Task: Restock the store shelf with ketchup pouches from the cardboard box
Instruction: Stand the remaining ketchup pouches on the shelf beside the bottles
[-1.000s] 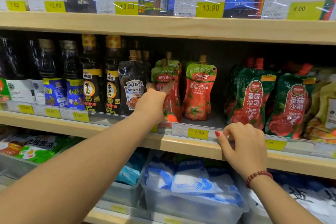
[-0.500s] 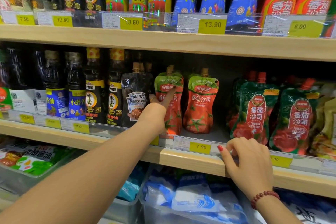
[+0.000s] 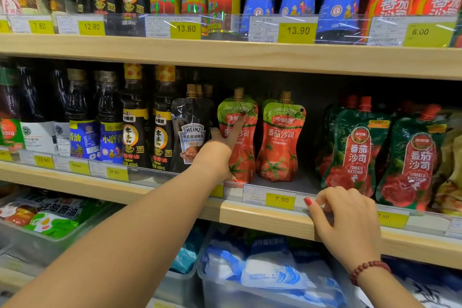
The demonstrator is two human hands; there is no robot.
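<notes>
Now, along the middle shelf [image 3: 262, 217], dark soy and sesame-oil bottles [image 3: 135, 122] are crowding the left stretch shoulder to shoulder, leaving no gap between them; their yellow tags are reading 25.80 and others too blurred to make out. Just right of them a black Heinz pouch [image 3: 191, 137], marked "Black Pepper Sauce", is standing upright with more of its kind behind it. The left hand [image 3: 220, 150] is reaching over the clear front rail, its forefinger lying up the face of the left ketchup pouch [image 3: 241, 157] and a ringed finger showing at that pouch's left edge; whether the hand is truly clasping it I cannot tell. That pouch is standing upright at the shelf front, touching the Heinz pouch's side. Just beside it the second ketchup pouch [image 3: 281, 142], red and green with "Since 1993", is standing with a narrow slot between the two. Right of that, bare grey shelf floor [image 3: 310, 177] is offering open room, above a 7.90 price tag [image 3: 281, 199]. The right hand [image 3: 347, 217], wearing a red bead bracelet [image 3: 367, 269], is resting on the wooden shelf lip with its fingers curled over the rail, holding no product. Farther right, dark green pouches [image 3: 355, 152] lettered "Tomato Ketchup" are leaning together.
</notes>
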